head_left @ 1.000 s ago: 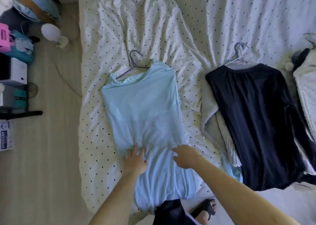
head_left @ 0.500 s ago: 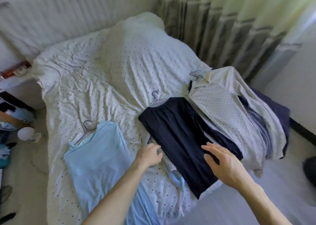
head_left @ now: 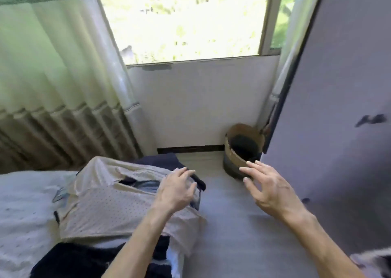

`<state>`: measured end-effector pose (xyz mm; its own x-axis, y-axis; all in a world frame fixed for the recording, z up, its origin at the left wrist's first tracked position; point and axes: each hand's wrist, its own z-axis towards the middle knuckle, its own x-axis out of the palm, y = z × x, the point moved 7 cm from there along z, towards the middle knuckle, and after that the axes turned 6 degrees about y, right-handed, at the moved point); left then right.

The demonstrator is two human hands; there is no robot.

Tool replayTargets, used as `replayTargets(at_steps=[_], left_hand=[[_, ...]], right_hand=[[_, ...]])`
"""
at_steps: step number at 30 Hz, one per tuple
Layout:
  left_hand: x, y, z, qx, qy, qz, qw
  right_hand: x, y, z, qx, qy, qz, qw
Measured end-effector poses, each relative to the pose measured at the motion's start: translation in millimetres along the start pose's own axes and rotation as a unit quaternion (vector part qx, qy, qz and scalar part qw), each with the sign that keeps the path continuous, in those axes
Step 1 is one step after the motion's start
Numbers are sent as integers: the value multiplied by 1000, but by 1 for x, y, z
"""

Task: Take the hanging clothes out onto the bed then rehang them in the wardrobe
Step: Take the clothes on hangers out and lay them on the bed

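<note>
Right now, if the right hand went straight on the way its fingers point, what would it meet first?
Probably the brown basket on the floor: the spread fingers of the right hand point at it. Depth is unclear, so the hand may be well short of it.

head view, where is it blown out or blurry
In the head view the window is blown out to pale glare; motion blur softens the left hand, the right hand and the basket; the wide lens bends the curtain.

Both hands empty, left hand [head_left: 177,191] over cream dotted shirt [head_left: 110,205] on bed [head_left: 23,203], right hand [head_left: 266,188] spread above floor [head_left: 228,224]
</note>
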<state>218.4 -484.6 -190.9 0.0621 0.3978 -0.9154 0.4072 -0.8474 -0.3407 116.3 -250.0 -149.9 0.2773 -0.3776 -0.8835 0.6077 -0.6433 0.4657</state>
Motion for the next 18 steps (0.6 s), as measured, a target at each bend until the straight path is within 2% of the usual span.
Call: replayTargets(at_steps=[3, 7, 13, 18], left_hand=[[6, -84, 59, 104, 32, 34, 993], [22, -193, 118, 247, 56, 69, 965], [44, -323, 156, 412, 89, 111, 900], [30, -427, 171, 535, 80, 153, 827]], right_hand=[[-31, -66, -19, 97, -46, 1, 994], [-67, -135, -56, 220, -108, -7, 970], [-113, -184, -115, 373, -201, -22, 906], [-138, -199, -153, 448, -257, -46, 855]])
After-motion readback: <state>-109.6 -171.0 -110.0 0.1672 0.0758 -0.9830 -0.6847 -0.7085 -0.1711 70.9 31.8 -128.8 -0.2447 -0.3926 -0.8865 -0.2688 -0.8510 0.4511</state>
